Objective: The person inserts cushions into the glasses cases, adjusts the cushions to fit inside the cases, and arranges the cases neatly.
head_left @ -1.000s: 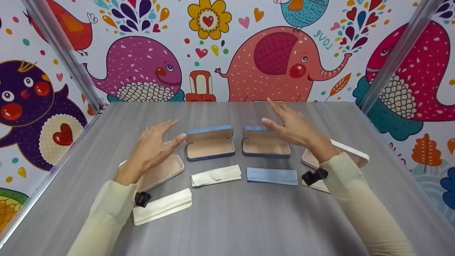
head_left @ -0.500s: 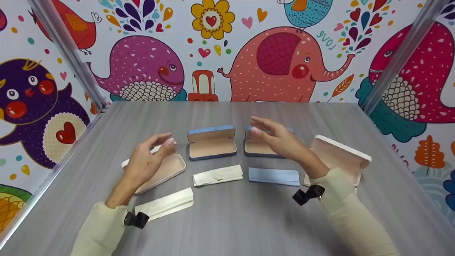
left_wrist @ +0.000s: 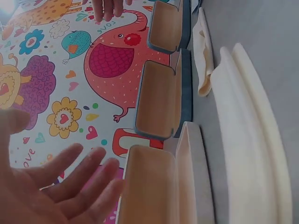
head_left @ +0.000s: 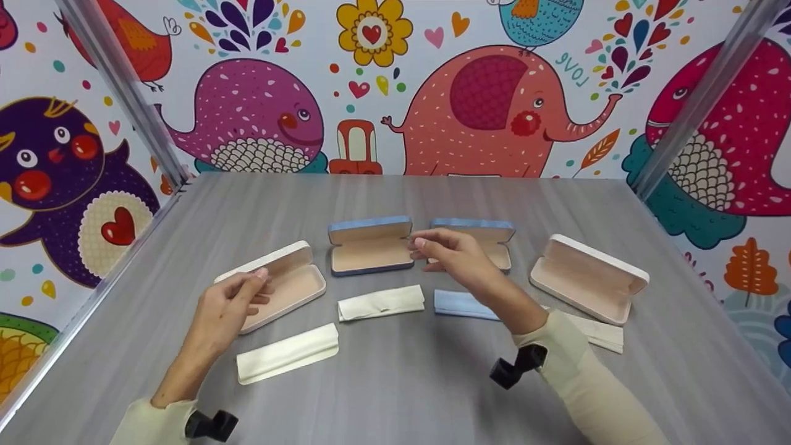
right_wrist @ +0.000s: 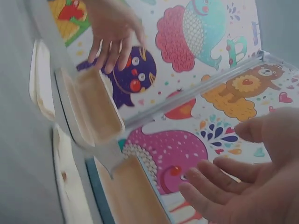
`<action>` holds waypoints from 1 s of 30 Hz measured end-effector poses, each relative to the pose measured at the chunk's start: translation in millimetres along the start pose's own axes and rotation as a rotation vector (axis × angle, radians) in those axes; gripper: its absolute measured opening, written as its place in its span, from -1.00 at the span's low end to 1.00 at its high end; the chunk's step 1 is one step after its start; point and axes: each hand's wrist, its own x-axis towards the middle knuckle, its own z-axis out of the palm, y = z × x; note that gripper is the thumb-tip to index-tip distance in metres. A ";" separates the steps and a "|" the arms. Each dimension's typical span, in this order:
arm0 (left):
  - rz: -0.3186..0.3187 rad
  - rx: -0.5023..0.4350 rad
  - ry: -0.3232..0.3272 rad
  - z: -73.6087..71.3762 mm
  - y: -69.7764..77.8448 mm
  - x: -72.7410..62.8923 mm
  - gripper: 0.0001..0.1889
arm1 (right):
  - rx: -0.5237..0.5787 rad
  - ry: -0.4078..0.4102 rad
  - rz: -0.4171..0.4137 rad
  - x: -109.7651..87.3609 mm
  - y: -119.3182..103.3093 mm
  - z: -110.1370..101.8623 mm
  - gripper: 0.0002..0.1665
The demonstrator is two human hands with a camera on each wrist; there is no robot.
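Observation:
My left hand (head_left: 219,309) hangs with loosely bent fingers in front of an open white glasses case (head_left: 293,293), holding nothing. My right hand (head_left: 463,262), also holding nothing, is in the air before the right-hand blue glasses case (head_left: 500,232) and hides part of it. To its left stands another open blue case (head_left: 371,256). At the right is a second open white case (head_left: 581,284). Folded cloths lie in front of the cases: a cream cloth (head_left: 287,355), a cream cloth (head_left: 381,303), a blue cloth (head_left: 460,303) partly covered by my right arm, and a beige cloth (head_left: 602,334).
Everything stands on a grey wood-grain table (head_left: 383,395). A wall (head_left: 426,86) printed with cartoon animals rises behind it, and metal posts (head_left: 692,105) stand at the back corners. Black wrist cameras (head_left: 519,366) are strapped to both wrists.
Both hands have drawn back toward the body and lowered, the right also moving left, with their fingers bending more. The right white case and beige cloth have come into fuller view. The cases and cloths stay put.

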 end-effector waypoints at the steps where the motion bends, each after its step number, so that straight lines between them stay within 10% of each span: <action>1: -0.017 -0.001 0.000 -1.4 -2.7 -1.8 -0.54 | 0.024 0.001 0.014 0.7 0.8 3.0 -0.56; 11: -0.191 0.033 -0.074 -17.4 -35.6 -11.2 -0.50 | 0.108 -0.076 0.068 5.2 14.6 31.6 -0.57; 30: -0.297 0.138 -0.252 -28.1 -70.3 -9.8 -0.64 | 0.221 -0.174 0.160 16.4 48.3 102.0 -0.59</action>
